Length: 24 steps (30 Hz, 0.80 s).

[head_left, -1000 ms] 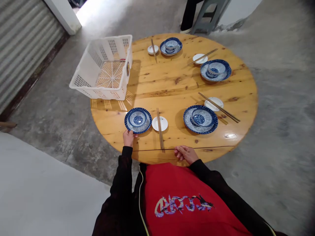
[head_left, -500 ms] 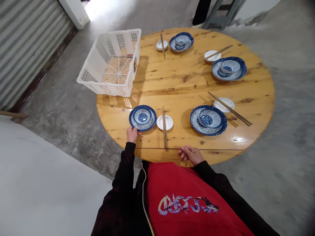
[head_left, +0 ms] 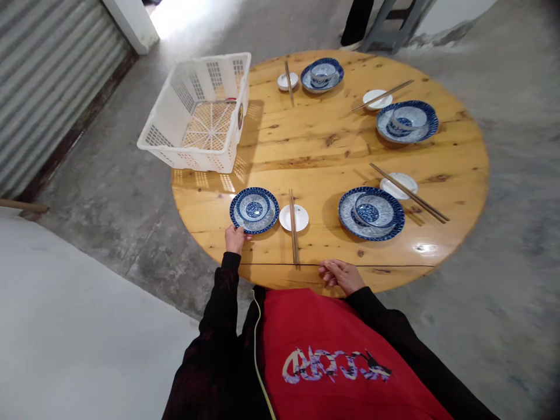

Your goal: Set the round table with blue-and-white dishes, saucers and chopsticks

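Observation:
My left hand [head_left: 237, 238] pinches the near rim of a blue-and-white plate [head_left: 236, 226], its thumb over the edge. In the middle of that plate sits a small patterned bowl [head_left: 254, 207]. Just right of it is a white saucer [head_left: 300, 218], with a pair of wooden chopsticks [head_left: 293, 233] laid across its left part, pointing toward me. My right hand [head_left: 342, 275] is at the table's near edge, fingers loosely curled in and nothing visible in them. Beyond it, a second patterned plate [head_left: 371, 234] carries a bowl [head_left: 378, 210].
A white plastic crate [head_left: 227, 153] stands at the left of the round wooden table [head_left: 301, 137]. Farther off are more plates [head_left: 406, 137] with bowls, and saucers [head_left: 385, 104] with chopsticks. A grey stool [head_left: 394, 29] and a person's dark-clothed leg [head_left: 356, 23] show behind the table.
Almost nothing differs. My left hand stays on the plate's rim, and my right hand keeps its place at the table edge; the view has shifted very slightly.

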Each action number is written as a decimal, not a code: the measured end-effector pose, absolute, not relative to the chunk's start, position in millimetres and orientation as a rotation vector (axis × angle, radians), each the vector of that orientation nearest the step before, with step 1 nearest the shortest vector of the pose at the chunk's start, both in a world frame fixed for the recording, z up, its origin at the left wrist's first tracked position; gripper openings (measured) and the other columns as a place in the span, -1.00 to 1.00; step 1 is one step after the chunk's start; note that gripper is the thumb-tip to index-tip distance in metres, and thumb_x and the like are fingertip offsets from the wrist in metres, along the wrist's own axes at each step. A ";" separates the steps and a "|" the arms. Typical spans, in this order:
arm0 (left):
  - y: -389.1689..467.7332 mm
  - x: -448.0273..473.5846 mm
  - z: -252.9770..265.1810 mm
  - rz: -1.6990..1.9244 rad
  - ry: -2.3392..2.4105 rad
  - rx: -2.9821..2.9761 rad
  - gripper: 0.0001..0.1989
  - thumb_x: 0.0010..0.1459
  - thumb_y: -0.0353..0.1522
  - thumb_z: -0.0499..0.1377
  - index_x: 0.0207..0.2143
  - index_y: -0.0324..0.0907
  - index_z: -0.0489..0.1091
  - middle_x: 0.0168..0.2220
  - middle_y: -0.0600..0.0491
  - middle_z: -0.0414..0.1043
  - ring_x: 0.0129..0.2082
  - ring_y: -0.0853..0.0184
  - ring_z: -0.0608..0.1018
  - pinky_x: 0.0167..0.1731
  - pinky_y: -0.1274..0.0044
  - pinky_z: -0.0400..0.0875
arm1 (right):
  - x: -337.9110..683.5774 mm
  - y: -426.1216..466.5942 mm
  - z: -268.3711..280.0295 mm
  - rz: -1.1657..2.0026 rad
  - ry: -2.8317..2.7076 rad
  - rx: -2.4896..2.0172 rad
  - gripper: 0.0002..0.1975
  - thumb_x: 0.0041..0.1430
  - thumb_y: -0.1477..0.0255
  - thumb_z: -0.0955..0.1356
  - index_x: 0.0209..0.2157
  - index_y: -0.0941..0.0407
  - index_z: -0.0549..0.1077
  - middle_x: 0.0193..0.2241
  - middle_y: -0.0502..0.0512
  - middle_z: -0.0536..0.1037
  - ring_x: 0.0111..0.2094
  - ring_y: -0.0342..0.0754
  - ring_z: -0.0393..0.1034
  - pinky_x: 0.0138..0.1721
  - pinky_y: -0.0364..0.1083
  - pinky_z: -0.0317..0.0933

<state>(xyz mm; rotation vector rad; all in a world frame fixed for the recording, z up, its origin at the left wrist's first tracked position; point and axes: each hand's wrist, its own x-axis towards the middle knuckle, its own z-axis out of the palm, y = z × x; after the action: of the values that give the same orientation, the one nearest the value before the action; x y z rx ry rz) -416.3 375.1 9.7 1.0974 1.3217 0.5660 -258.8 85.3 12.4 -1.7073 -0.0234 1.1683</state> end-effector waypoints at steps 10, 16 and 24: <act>375.7 -437.1 19.7 0.543 1.341 1.129 -0.84 0.12 -0.31 0.14 -0.44 -0.23 0.35 -0.60 0.05 0.47 -0.61 0.34 0.54 -0.54 0.53 0.45 | -262.9 81.6 16.4 1.126 0.060 -1.698 -0.70 -0.13 0.21 0.51 -0.48 0.14 0.48 -0.53 0.08 0.56 -0.65 -0.20 0.34 -0.74 -0.25 0.21; 346.0 -460.9 10.9 0.774 1.425 1.066 -0.75 0.01 -0.23 0.16 -0.35 -0.24 0.39 -0.60 0.13 0.45 -0.64 0.43 0.48 -0.59 0.60 0.38 | -272.3 66.5 20.5 1.132 0.068 -1.756 -0.76 -0.07 0.24 0.44 -0.50 0.14 0.44 -0.52 0.05 0.55 -0.67 -0.22 0.32 -0.75 -0.26 0.18; 285.6 -467.8 19.6 0.966 1.539 0.934 -0.69 -0.10 -0.27 0.18 -0.29 -0.24 0.46 -0.59 0.16 0.48 -0.65 0.45 0.47 -0.59 0.61 0.38 | -243.7 79.2 21.3 1.210 -0.160 -1.785 -0.79 -0.02 0.25 0.36 -0.51 0.12 0.38 -0.60 -0.03 0.49 -0.71 -0.24 0.27 -0.74 -0.26 0.07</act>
<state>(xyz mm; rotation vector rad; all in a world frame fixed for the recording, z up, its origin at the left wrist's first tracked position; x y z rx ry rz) -467.8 285.6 19.6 0.9338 1.5392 0.9661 -243.7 79.2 21.3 -1.7852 -0.1605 1.2100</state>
